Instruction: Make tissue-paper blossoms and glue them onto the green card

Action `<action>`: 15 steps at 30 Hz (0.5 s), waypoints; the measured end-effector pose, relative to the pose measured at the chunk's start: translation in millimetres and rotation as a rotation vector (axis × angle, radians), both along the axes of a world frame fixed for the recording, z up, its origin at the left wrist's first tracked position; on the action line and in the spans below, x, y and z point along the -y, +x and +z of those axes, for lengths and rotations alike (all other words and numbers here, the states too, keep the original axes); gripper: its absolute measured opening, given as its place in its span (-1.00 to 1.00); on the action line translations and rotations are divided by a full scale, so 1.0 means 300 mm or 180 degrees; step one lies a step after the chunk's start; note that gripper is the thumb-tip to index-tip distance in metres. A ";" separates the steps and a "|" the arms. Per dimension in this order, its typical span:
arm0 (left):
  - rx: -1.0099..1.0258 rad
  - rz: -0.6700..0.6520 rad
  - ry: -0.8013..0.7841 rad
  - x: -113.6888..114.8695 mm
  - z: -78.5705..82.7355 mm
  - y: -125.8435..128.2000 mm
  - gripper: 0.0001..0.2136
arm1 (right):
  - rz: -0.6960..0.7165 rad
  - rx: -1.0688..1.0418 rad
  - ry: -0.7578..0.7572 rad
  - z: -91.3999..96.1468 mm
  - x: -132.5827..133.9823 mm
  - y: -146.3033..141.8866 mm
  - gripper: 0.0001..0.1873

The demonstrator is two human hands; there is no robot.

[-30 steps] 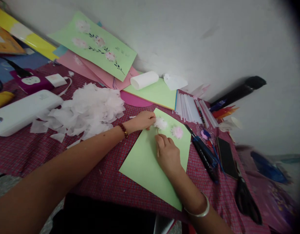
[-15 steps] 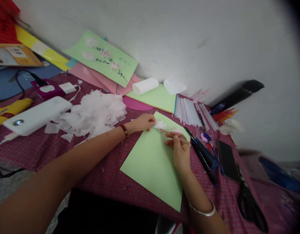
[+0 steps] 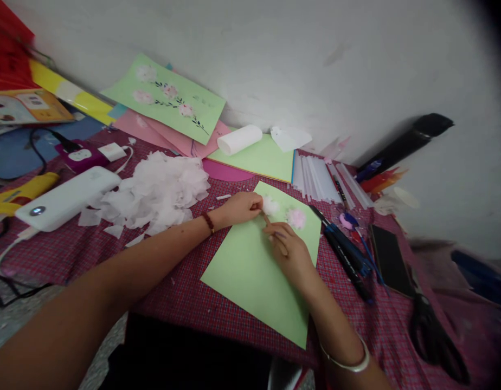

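- From where I stand, the right hand (image 3: 291,250) has its fingers closed around a thin tan wooden-looking stick (image 3: 283,250), its tip slanting up to the left fingertips.
- The left hand (image 3: 244,207) has its fingers bunched close together at the sheet's upper left edge; I cannot tell whether they pinch anything.
- Both work over a pale green rectangular sheet of paper (image 3: 250,271), which lies on a red plaid cloth (image 3: 173,292).
- Near the top of that sheet sits a fluffy white tissue-like flower (image 3: 270,205), right by the left fingertips.
- A fluffy pale pink flower (image 3: 296,218) sits to its right, apart from it.
- Over by the left forearm is a loose heap of thin white tissue-like pieces (image 3: 161,184).
- Black-handled scissors (image 3: 433,330) lie at far right.
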State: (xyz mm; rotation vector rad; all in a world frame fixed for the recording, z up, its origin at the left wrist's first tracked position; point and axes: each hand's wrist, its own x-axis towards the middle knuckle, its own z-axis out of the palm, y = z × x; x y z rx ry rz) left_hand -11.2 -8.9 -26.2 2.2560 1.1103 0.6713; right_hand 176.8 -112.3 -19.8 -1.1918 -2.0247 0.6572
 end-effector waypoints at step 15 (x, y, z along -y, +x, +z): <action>0.3432 0.1130 -0.2028 -0.141 0.212 -0.217 -0.94 | -0.1113 -0.2804 -0.1369 0.033 -0.029 0.028 -0.71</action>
